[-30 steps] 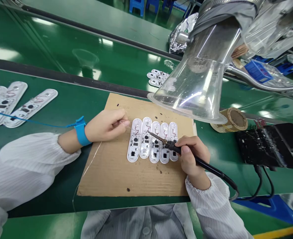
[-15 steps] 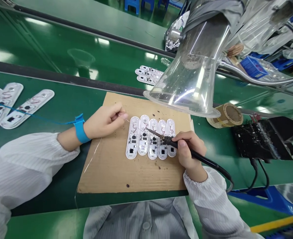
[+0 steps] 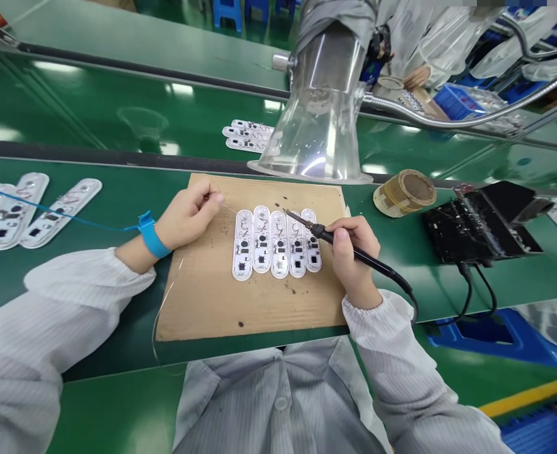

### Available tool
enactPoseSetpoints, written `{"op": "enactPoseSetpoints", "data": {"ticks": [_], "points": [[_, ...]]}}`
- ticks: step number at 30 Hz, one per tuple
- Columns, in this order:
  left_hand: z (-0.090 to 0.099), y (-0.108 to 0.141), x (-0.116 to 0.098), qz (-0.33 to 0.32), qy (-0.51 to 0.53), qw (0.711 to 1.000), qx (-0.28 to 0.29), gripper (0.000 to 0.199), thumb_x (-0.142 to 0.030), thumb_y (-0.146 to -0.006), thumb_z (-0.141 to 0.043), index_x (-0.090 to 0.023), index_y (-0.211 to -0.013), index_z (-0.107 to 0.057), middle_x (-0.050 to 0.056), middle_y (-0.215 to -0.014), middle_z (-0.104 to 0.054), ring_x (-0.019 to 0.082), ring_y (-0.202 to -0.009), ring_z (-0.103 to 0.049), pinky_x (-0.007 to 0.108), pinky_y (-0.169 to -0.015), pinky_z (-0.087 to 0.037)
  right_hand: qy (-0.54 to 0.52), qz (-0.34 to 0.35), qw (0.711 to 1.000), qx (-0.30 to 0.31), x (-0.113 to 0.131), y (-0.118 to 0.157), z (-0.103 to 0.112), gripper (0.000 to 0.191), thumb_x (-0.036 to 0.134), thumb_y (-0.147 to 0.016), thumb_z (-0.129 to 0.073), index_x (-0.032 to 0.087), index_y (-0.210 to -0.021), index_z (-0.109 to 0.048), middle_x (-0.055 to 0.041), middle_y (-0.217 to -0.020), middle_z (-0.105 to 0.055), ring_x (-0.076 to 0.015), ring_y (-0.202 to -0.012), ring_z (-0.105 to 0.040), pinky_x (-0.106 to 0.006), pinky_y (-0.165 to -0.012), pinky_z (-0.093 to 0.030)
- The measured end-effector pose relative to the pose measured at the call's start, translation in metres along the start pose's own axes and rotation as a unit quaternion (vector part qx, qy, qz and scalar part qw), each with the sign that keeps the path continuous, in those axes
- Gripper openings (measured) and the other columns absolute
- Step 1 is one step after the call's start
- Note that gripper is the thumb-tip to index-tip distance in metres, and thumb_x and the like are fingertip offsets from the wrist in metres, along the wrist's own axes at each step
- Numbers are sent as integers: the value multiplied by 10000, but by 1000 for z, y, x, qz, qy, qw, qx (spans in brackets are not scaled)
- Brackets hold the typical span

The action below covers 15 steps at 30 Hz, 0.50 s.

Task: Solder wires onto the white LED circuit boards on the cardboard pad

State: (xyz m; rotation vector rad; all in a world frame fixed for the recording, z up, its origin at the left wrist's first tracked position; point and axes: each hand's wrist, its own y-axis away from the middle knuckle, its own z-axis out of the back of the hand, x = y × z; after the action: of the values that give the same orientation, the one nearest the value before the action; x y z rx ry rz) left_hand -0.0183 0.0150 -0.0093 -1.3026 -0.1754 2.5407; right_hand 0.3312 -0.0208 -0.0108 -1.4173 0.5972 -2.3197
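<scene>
1. The right hand [image 3: 354, 258] holds a black soldering iron [image 3: 354, 251] like a pen. Its fingers [image 3: 342, 234] are curled and pressed together around the grip, with the cord trailing away behind them.
2. The iron's metal tip [image 3: 294, 216] reaches out ahead of those fingers and ends at the top of the third board from the left. I cannot tell whether it touches.
3. The left hand [image 3: 186, 217] has its fingers [image 3: 212, 198] pinched on a thin solder wire [image 3: 228, 207], which runs from them toward the boards.
4. Five white circuit boards [image 3: 278, 243] lie side by side between the two sets of fingers, on a cardboard sheet [image 3: 202, 302] with dark specks.
5. Behind the right fingers, a clear plastic fume hood [image 3: 316, 126] hangs over the sheet.
6. Beyond the left fingers, a blue wrist strap [image 3: 150, 235] circles the left wrist, and more boards [image 3: 60, 211] lie on the green worktop [image 3: 117, 164].
7. To the right of the right fingers stand a tape roll [image 3: 404, 192] and a black soldering station [image 3: 477, 227].
</scene>
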Motion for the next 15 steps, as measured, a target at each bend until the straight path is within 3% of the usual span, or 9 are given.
{"op": "enactPoseSetpoints", "data": {"ticks": [7, 12, 15], "points": [[-1, 1, 1, -47, 18, 999, 5, 245, -349, -921, -619, -256, -855, -402, -33, -763, -398, 157, -655, -361, 305, -628, -343, -3, -46, 996, -73, -7, 28, 19, 209, 439, -1077, -623, 241, -1036, -677, -17, -870, -672, -176, -713, -642, -324, -643, -527], [-2, 1, 2, -30, 15, 998, 44, 231, -353, -879, -635, -249, -900, -430, -36, -801, -370, 151, -675, -366, 297, -633, -358, -14, -69, 984, -161, -15, 47, 36, 231, 470, -1062, -638, 240, -1079, -658, -41, -970, -652, -184, -810, -665, -329, -711, -578], [-3, 0, 3, -27, -5, 999, 29, 231, -358, -885, -627, -251, -908, -424, -41, -789, -370, 154, -670, -369, 304, -645, -351, -2, -78, 983, -167, -20, 57, 51, 273, 504, -1044, -666, 238, -1108, -667, -52, -997, -652, -183, -817, -664, -340, -732, -596]]}}
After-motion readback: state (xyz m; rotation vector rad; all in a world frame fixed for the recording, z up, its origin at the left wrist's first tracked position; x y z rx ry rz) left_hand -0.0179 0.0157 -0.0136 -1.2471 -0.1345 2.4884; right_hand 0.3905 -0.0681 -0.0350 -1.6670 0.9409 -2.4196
